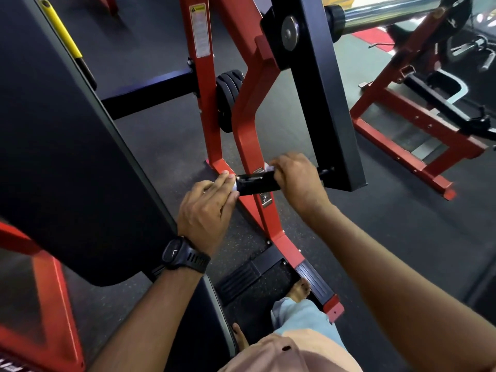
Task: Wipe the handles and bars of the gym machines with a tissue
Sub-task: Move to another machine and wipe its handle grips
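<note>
Head view, inspected near to far: we note two bare forearms reaching forward and down, the left one bearing a black wristwatch (182, 255). The left grip (206, 208) is open: its fingers (226, 178) lie nearly straight and press against the free end of the black handle (256, 185), apparently to steady it. The right grip (298, 181) is closed over the top of the same handle farther along, knuckles up. Its fingers curl round the handle with the white tissue (269, 166) trapped under the hand, and only a small corner of tissue shows at the thumb side. The handle projects sideways from the foot of the black lever arm (322, 103), which hangs in front of the red frame (247, 130). Our judgement is that the step in hand is wiping this handle. To do it well, we would wrap the tissue fully round the handle and draw it along the whole length, twisting the wrist so the underside is covered. We would then lift the steadying fingers off the end so that part is wiped too, and refold the tissue if it bunches. Farther off lies a chrome bar (389, 12); whether it has been wiped we cannot tell.
</note>
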